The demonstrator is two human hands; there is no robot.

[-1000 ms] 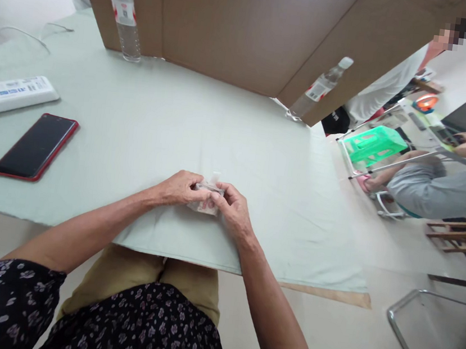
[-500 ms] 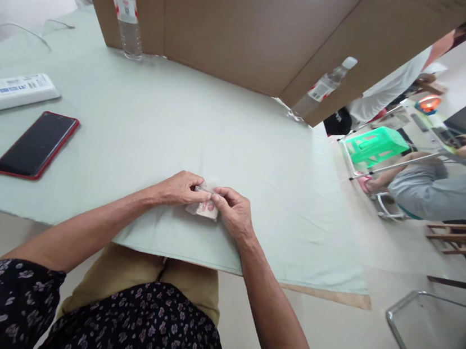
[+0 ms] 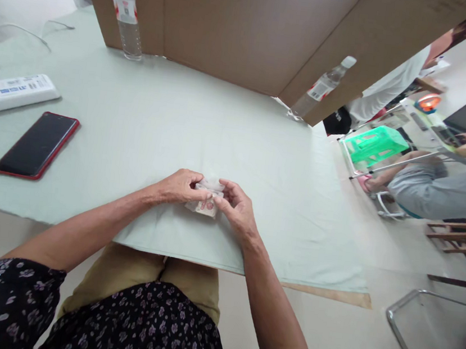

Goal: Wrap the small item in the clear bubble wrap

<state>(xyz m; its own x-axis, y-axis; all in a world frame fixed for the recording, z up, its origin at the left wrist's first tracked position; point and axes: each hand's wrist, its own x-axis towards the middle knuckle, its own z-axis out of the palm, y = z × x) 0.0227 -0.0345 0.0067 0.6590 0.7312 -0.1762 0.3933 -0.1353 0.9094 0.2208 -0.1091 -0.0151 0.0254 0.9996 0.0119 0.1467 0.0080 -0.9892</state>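
Right hand [image 3: 239, 210] has spread slightly, index now farther from thumb, thumb at the packet [image 3: 207, 207], whether its other fingers grip unclear; left hand [image 3: 177, 187] pinches the packet between thumb and fingers, near the cloth [image 3: 171, 127]'s front edge, phone [image 3: 36, 145] well left.
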